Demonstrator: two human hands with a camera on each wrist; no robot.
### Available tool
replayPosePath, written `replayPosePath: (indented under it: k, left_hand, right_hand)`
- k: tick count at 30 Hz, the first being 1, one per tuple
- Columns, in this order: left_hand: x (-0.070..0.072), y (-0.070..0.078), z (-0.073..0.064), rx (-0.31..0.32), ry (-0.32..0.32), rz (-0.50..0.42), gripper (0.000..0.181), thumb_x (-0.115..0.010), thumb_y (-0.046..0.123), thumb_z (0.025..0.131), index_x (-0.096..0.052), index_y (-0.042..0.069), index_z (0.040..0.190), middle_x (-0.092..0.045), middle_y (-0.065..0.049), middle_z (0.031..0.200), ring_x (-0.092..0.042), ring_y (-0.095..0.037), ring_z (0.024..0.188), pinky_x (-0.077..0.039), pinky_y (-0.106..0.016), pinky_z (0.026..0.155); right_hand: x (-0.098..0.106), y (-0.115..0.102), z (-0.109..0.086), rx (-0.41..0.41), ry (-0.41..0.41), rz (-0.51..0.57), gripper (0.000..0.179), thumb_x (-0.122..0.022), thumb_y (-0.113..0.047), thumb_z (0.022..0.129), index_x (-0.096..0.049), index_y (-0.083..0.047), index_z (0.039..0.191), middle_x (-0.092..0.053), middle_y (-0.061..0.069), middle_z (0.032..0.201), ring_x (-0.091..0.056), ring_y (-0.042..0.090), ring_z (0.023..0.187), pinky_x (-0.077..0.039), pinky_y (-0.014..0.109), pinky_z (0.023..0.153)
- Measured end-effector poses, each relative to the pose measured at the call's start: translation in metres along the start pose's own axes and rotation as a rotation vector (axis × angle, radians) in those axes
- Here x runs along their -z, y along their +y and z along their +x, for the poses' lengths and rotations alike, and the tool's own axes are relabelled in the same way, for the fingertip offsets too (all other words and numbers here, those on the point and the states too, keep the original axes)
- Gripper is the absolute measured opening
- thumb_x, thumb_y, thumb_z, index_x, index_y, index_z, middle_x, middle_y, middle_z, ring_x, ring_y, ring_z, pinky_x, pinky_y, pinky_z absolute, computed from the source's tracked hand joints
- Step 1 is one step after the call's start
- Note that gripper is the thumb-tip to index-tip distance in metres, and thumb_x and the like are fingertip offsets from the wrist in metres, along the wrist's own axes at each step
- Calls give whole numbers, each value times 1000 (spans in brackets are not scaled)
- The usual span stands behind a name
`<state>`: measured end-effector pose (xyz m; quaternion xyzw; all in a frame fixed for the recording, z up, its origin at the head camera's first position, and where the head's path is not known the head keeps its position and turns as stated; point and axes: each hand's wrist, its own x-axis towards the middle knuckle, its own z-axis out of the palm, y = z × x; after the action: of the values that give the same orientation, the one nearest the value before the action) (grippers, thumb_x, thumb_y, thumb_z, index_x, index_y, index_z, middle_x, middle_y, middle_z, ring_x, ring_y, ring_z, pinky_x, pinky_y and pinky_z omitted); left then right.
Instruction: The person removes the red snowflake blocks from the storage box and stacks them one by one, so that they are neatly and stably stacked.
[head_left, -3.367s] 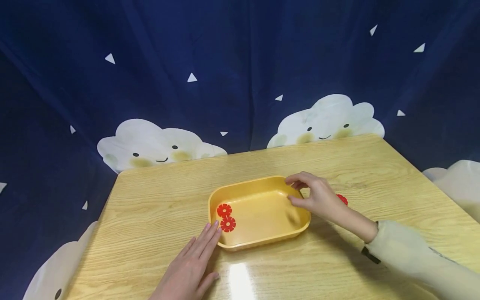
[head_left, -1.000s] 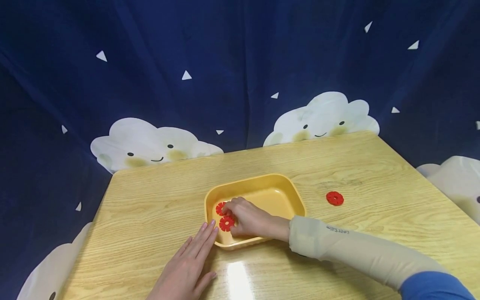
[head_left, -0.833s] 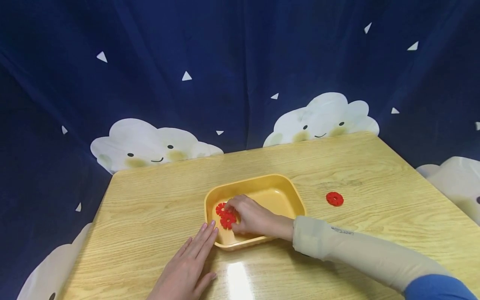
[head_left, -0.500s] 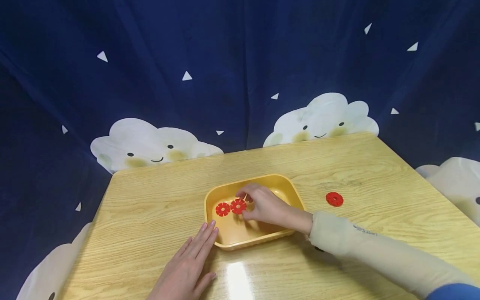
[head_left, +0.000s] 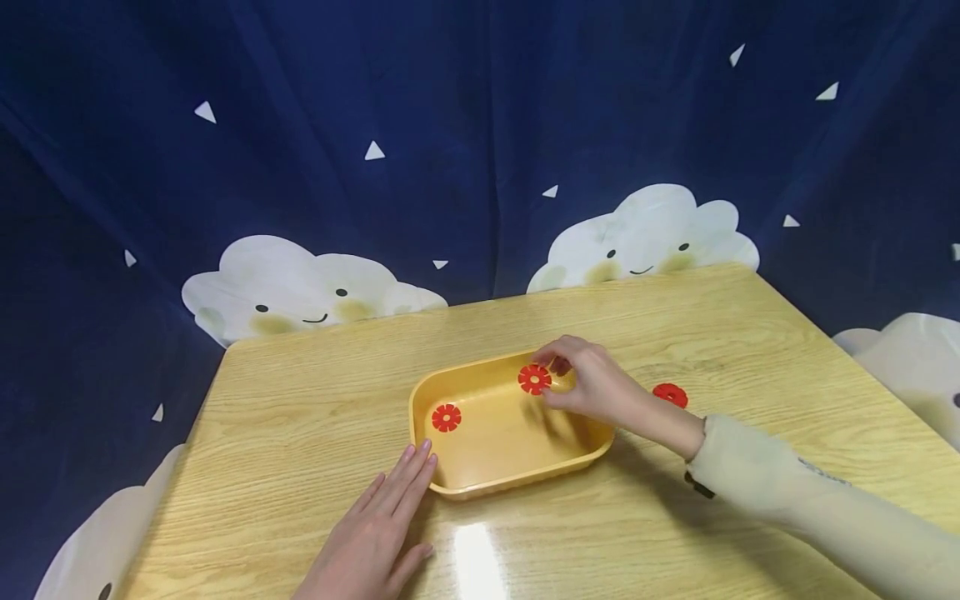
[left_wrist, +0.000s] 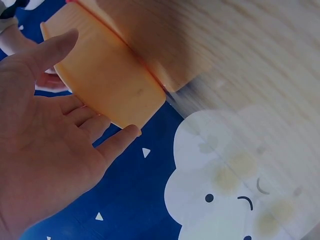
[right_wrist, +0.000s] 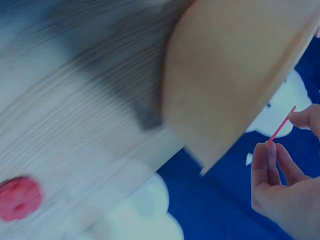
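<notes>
Between thumb and fingertips, my right hand pinches a red notched disc, flower-shaped with a hole in its centre, above the right part of a yellow tray. Seen edge-on in the right wrist view, the disc is a thin line. Another red notched disc lies on the tray floor near its left end. My left hand rests at the tray's near left corner, fingers straight, fingertips touching the rim. The left wrist view shows those fingers against the tray's outer wall.
On the wooden table, right of the tray, lie red notched discs, seemingly stacked and partly hidden by my right forearm. A dark blue curtain with white clouds hangs behind the table and at both sides.
My right hand reached to the tray's left end, took one of the two red discs there and has carried it up and right. The left hand has stayed at the tray corner.
</notes>
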<state>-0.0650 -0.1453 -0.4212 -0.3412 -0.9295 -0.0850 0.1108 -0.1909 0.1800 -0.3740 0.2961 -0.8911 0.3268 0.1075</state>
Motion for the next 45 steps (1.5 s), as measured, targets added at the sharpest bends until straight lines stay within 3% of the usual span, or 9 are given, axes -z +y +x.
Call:
replayPosePath:
  k: [10, 17, 31, 45]
  left_hand:
    - [0, 0, 0, 4, -4, 0, 99, -77, 39, 81, -22, 6, 156, -18, -6, 163, -22, -23, 146, -39, -46, 107]
    - [1, 1, -1, 15, -12, -5, 98, -78, 38, 80, -24, 6, 156, -18, -6, 163, -22, -22, 147, -38, -44, 108]
    - [1, 1, -1, 25, -15, -13, 98, -78, 38, 80, -25, 6, 156, -20, -6, 162, -22, -21, 147, -37, -44, 109]
    - [0, 1, -1, 29, -27, -10, 97, -77, 39, 81, -25, 6, 156, -18, -6, 163, -21, -21, 147, -37, -45, 109]
  right_hand:
    - [43, 36, -29, -112, 101, -111, 38, -80, 0, 69, -69, 1, 105, -68, 9, 95, -64, 22, 79, -56, 43, 70]
    - [58, 63, -59, -181, 124, -140, 39, -79, 4, 69, -68, 3, 106, -68, 13, 97, -65, 25, 80, -57, 42, 69]
    - [61, 102, -110, -205, 132, -211, 37, -83, 4, 64, -70, 4, 98, -70, 11, 89, -65, 24, 72, -53, 27, 60]
    - [57, 114, -120, -224, 149, -246, 38, -82, 0, 63, -70, 3, 99, -66, 8, 88, -62, 20, 72, -50, 24, 60]
